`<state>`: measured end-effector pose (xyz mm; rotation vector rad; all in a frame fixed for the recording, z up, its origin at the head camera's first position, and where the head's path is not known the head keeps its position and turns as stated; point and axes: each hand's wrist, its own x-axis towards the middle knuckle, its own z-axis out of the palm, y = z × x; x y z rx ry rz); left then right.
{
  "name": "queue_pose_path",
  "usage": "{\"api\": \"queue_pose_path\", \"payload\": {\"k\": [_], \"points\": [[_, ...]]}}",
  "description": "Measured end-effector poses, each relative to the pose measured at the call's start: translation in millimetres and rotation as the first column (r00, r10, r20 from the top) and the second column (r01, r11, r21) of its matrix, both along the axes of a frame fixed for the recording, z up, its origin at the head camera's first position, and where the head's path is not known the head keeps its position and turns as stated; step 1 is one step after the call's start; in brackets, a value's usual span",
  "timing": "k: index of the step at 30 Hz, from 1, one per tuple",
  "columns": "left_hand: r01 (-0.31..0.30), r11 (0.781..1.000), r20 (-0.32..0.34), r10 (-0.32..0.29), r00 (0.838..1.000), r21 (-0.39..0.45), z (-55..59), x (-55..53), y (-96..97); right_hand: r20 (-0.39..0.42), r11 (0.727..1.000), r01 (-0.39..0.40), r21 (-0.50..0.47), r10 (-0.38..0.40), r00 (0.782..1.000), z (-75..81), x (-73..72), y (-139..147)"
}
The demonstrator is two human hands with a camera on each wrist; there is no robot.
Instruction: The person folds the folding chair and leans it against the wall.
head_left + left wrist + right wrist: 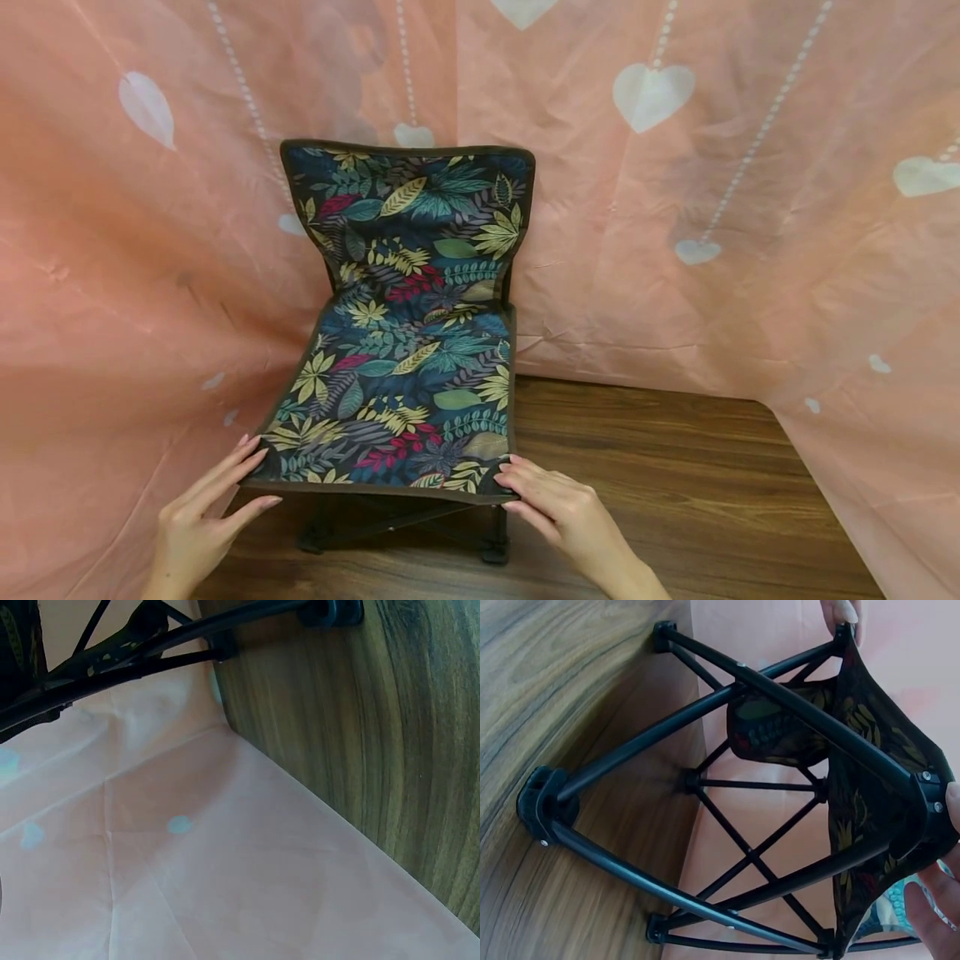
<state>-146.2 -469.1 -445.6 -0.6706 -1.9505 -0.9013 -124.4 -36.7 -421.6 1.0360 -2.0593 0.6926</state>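
A folding chair (397, 375) with dark leaf-print fabric stands unfolded, its seat toward me and its backrest upright behind. My left hand (206, 504) holds the seat's front left corner, fingertips on top and thumb below the front edge. At the front right corner, my right hand (566, 512) grips the fabric the same way. From underneath, the right wrist view shows the crossed black legs (739, 795) spread apart, with fingers (930, 919) at the near corner joint. Part of the black frame (142, 664) crosses the top of the left wrist view.
The chair's feet stand on a brown wood-grain surface (675, 483), which extends to the right. A pink cloth (600, 250) with white hearts hangs behind and on both sides. Its left part comes close to the chair and my left hand.
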Motion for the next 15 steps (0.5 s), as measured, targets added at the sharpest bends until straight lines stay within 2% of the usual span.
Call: {"api": "queue_pose_path", "payload": {"k": [4, 11, 15], "points": [[0.056, 0.998, -0.028, -0.055, 0.998, 0.018, 5.0, 0.3, 1.6, -0.003, 1.000, -0.008, -0.006, 0.008, 1.000, -1.2, -0.6, 0.9], [0.075, 0.997, -0.034, -0.075, 0.997, 0.015, 5.6, -2.1, -2.7, 0.003, 1.000, -0.002, -0.005, 0.002, 1.000, -3.6, -1.2, 0.8], [0.108, 0.994, -0.020, -0.107, 0.994, 0.028, 3.5, -4.6, -5.8, 0.002, 1.000, -0.002, -0.004, 0.002, 1.000, -4.9, -0.8, 0.9]]}}
